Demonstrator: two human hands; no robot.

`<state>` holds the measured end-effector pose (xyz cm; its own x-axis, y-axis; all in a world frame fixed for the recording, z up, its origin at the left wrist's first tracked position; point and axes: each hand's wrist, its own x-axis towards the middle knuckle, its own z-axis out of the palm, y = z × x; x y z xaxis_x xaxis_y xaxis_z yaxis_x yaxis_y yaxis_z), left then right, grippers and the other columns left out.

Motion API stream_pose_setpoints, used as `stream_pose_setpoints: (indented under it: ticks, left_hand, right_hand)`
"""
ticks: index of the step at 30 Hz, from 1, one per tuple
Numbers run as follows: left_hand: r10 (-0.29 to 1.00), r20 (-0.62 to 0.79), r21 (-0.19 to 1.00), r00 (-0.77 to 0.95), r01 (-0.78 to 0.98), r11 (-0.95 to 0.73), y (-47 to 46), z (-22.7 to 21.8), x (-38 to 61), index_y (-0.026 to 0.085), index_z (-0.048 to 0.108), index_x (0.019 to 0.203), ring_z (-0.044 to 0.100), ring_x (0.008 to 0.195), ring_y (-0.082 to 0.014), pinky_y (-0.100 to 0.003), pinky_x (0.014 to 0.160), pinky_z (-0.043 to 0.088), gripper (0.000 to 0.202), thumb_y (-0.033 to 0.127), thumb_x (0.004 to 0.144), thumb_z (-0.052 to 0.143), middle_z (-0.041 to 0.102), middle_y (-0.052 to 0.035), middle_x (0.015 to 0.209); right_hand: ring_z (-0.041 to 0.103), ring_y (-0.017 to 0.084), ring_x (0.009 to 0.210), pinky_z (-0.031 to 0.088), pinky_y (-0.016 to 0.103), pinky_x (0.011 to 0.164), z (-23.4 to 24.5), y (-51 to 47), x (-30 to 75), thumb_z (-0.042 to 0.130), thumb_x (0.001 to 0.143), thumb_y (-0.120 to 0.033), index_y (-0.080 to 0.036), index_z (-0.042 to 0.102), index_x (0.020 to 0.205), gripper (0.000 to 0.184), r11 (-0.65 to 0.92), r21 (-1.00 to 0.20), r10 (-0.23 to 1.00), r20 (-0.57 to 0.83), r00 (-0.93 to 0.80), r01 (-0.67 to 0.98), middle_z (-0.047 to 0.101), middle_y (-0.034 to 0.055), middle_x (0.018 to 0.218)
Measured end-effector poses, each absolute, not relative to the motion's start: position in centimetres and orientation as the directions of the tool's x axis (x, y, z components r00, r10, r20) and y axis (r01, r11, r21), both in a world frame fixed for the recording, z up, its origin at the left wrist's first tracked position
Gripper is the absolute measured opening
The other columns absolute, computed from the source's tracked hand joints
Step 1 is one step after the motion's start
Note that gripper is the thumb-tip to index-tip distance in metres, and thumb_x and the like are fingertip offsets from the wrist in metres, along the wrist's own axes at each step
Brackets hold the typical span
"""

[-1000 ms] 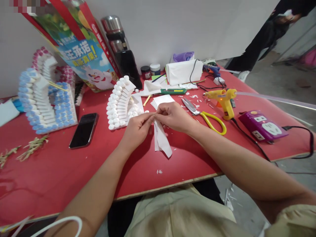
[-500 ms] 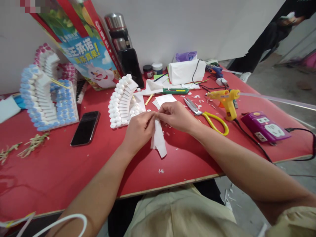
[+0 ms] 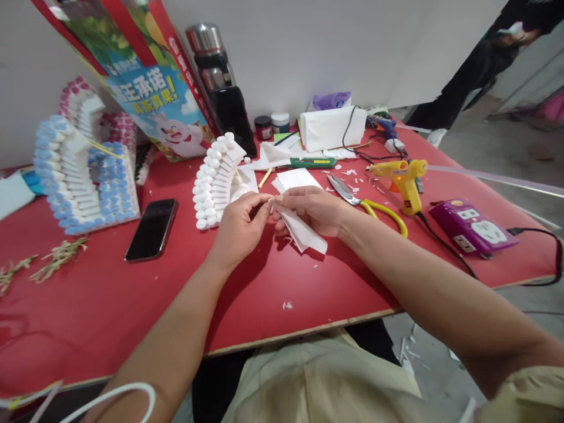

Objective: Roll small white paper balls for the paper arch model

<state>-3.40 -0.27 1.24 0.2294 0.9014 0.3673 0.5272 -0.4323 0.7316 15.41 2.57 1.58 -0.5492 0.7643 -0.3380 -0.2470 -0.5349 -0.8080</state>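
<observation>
A narrow white paper strip [image 3: 304, 232] slants down to the right between my hands, over the table's front half. My right hand [image 3: 311, 208] has its thumb and fingers closed on the strip. Thumb and forefinger of my left hand [image 3: 244, 223] pinch at the strip's upper end, where a small white bit shows between the fingertips. Just behind my left hand stands a curved white model [image 3: 215, 182] edged with round white pieces. Flat white paper sheets [image 3: 296, 177] lie beyond my right hand.
Yellow-handled scissors [image 3: 374, 208], a yellow glue gun [image 3: 405, 179] and a purple power strip [image 3: 471, 226] lie to the right. A green utility knife [image 3: 312, 163] is behind. At left are a phone [image 3: 152, 229] and a blue-and-white model [image 3: 83, 176]. Someone in dark clothes [image 3: 480, 70] is at back right.
The paper strip has swung from hanging nearly straight down to slanting right. My right hand has turned and lowered around it; my left hand has shifted slightly left.
</observation>
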Motion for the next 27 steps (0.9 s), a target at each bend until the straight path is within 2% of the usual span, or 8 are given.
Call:
stream_pose_setpoints:
  ticks: [7, 11, 13, 15, 17, 19, 22, 27]
  left_hand:
    - [0.85, 0.405, 0.536, 0.337, 0.666, -0.519, -0.4, 1.5, -3.4, 0.017, 0.071, 0.093, 0.063, 0.082, -0.0186, -0.032, 0.077, 0.046, 0.022, 0.02, 0.1, 0.05, 0.069, -0.0065, 0.092]
    - [0.85, 0.401, 0.532, 0.341, 0.669, -0.519, -0.4, 1.4, -3.1, 0.016, 0.071, 0.092, 0.064, 0.082, -0.0188, -0.032, 0.077, 0.046, 0.023, 0.018, 0.1, 0.05, 0.069, -0.007, 0.091]
    - [0.866, 0.385, 0.57, 0.319, 0.655, -0.495, -0.5, 1.4, -3.0, 0.016, 0.071, 0.093, 0.064, 0.083, -0.0186, -0.031, 0.078, 0.047, 0.021, 0.018, 0.099, 0.051, 0.069, -0.0061, 0.09]
    - [0.879, 0.37, 0.595, 0.302, 0.65, -0.474, -0.6, 1.2, -2.7, 0.017, 0.072, 0.094, 0.065, 0.085, -0.0184, -0.031, 0.079, 0.048, 0.021, 0.017, 0.098, 0.051, 0.07, -0.0055, 0.091]
    - [0.878, 0.373, 0.576, 0.301, 0.666, -0.473, -0.7, 1.1, -2.5, 0.016, 0.072, 0.095, 0.065, 0.085, -0.0189, -0.031, 0.079, 0.048, 0.02, 0.016, 0.098, 0.052, 0.071, -0.006, 0.092]
    - [0.867, 0.395, 0.526, 0.304, 0.698, -0.485, -0.8, 0.9, -2.4, 0.015, 0.071, 0.096, 0.065, 0.085, -0.0198, -0.032, 0.077, 0.047, 0.02, 0.017, 0.098, 0.052, 0.071, -0.0072, 0.092]
    - [0.864, 0.417, 0.504, 0.282, 0.719, -0.478, -1.0, 0.9, -2.3, 0.015, 0.072, 0.097, 0.065, 0.083, -0.0204, -0.033, 0.077, 0.047, 0.021, 0.02, 0.1, 0.051, 0.071, -0.0074, 0.09]
    - [0.946, 0.295, 0.814, 0.136, 0.482, -0.324, -0.9, 1.1, -2.3, 0.017, 0.074, 0.097, 0.066, 0.069, -0.0154, -0.028, 0.07, 0.052, 0.019, 0.028, 0.098, 0.059, 0.072, -0.0026, 0.079]
  right_hand:
    - [0.073, 0.022, 0.061, 0.063, 0.036, 0.054, 1.2, 2.5, 15.1, 0.073, 0.089, -0.02, -0.016, 0.058, 0.084, 0.016, -0.467, -0.857, 0.804, -0.309, -0.508, -0.218, 0.075, 0.0086, 0.075]
    - [0.074, 0.024, 0.061, 0.063, 0.039, 0.053, 1.2, 2.1, 14.7, 0.069, 0.088, -0.019, -0.018, 0.055, 0.081, 0.016, -0.359, -0.923, 0.863, -0.271, -0.426, -0.139, 0.073, 0.007, 0.071]
    - [0.073, 0.023, 0.06, 0.06, 0.037, 0.053, 1.1, 2.0, 14.5, 0.066, 0.088, -0.02, -0.02, 0.055, 0.081, 0.013, -0.249, -0.967, 0.902, -0.21, -0.378, -0.06, 0.072, 0.0045, 0.069]
    - [0.069, 0.02, 0.058, 0.055, 0.032, 0.053, 0.8, 1.9, 14.4, 0.065, 0.084, -0.019, -0.02, 0.056, 0.078, 0.011, -0.054, -0.993, 0.949, -0.082, -0.305, 0.101, 0.068, 0.0021, 0.067]
    - [0.063, 0.016, 0.059, 0.048, 0.029, 0.054, 0.5, 1.9, 14.3, 0.064, 0.079, -0.018, -0.021, 0.056, 0.072, 0.012, 0.157, -0.938, 0.97, 0.087, -0.229, 0.31, 0.065, 0.0007, 0.064]
    - [0.059, 0.015, 0.06, 0.043, 0.029, 0.055, 0.3, 1.9, 14.3, 0.063, 0.077, -0.017, -0.021, 0.055, 0.068, 0.013, 0.275, -0.862, 0.958, 0.208, -0.198, 0.426, 0.064, 0.0002, 0.064]
    - [0.062, 0.015, 0.062, 0.047, 0.029, 0.058, 0.4, 1.7, 14.3, 0.061, 0.08, -0.018, -0.021, 0.056, 0.071, 0.01, 0.259, -0.912, 0.955, 0.192, -0.227, 0.317, 0.067, 0.001, 0.068]
    - [0.071, 0.018, 0.062, 0.055, 0.03, 0.058, 0.8, 1.7, 14.3, 0.063, 0.082, -0.018, -0.021, 0.055, 0.079, 0.009, 0.09, -0.996, 0.955, 0.086, -0.285, 0.001, 0.071, 0.0012, 0.07]
